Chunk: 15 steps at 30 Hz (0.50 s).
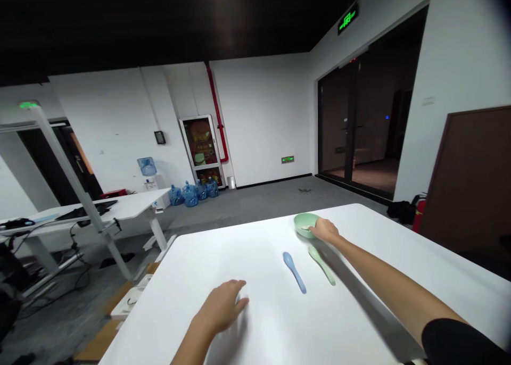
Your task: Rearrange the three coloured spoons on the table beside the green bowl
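Note:
At the far side of the white table (191,301) stands a green bowl (300,220). My right hand (325,230) reaches over its right rim with the fingers closed. At my fingertips, inside the bowl, is a small pale piece (305,227) whose kind I cannot make out. Nearer to me lie a blue spoon (295,273) and, to its right, a light green spoon (321,266), both with their bowls pointing away. My left hand (223,304) hovers or rests at the left of the table, thumb and fingers apart, holding nothing.
Left of the table, boxes and a white tray (123,304) sit low by its edge. Another white desk (136,205) with cables stands farther left. Several blue water jugs (190,195) line the back wall. A brown panel (471,189) stands at the right.

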Motion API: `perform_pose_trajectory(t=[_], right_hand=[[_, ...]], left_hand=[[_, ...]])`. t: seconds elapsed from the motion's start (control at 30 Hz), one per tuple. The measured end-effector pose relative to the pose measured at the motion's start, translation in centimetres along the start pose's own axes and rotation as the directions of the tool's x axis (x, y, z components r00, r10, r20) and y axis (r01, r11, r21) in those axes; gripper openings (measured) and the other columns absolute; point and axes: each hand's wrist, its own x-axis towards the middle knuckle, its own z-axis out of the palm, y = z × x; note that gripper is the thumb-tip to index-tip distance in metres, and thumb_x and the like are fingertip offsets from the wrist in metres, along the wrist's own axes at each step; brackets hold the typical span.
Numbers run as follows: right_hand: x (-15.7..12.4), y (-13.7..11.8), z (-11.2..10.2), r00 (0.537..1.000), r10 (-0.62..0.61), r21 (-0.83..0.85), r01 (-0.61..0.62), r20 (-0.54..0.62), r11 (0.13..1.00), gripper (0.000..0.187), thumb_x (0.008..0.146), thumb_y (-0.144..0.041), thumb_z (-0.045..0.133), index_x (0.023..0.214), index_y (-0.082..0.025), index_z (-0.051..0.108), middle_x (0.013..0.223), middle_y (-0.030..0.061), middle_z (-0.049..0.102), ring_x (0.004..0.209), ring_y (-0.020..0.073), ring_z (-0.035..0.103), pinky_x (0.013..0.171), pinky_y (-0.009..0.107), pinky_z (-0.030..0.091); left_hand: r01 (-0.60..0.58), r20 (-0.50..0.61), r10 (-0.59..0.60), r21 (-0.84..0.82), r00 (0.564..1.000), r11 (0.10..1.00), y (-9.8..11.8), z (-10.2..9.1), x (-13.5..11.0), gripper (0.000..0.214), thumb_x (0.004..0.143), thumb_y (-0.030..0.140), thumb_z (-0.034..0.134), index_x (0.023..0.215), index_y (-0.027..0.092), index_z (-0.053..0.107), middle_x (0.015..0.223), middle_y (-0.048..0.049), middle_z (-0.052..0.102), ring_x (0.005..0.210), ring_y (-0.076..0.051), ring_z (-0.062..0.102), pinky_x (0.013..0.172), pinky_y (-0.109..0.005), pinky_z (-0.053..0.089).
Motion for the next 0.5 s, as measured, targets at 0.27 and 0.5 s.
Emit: perform_pose_trajectory(t=[0.27,0.5], right_hand=[[-3.1,0.9,-2.6,0.998,-0.039,0.018,0.040,-0.050,0.999,0.048,0.088,-0.052,0.041,0.099,-0.015,0.071,0.106,0.0179,0.069,0.096,0.0286,0.065,0.075,0.033,0.046],[-8.7,3.1,-5.9,0.988,-0.111,0.089,0.121,-0.111,0.989,0.059,0.089,-0.058,0.039,0.124,-0.017,0.063,0.117,0.0165,0.066,0.109,0.0300,0.060,0.085,0.034,0.043]], left_hand=[[-0.003,0.003,0.003,0.013,1.000,1.000,0.3,0.0,-0.2,0.058,0.088,0.053,0.039,0.138,0.025,0.048,0.141,-0.0070,0.052,0.127,-0.026,0.049,0.106,-0.040,0.037],[-0.022,-0.011,0.022,0.008,1.000,1.000,0.6,-0.2,-0.6,0.056,0.088,0.051,0.040,0.136,0.025,0.050,0.139,-0.0066,0.055,0.127,-0.025,0.050,0.105,-0.038,0.038]])
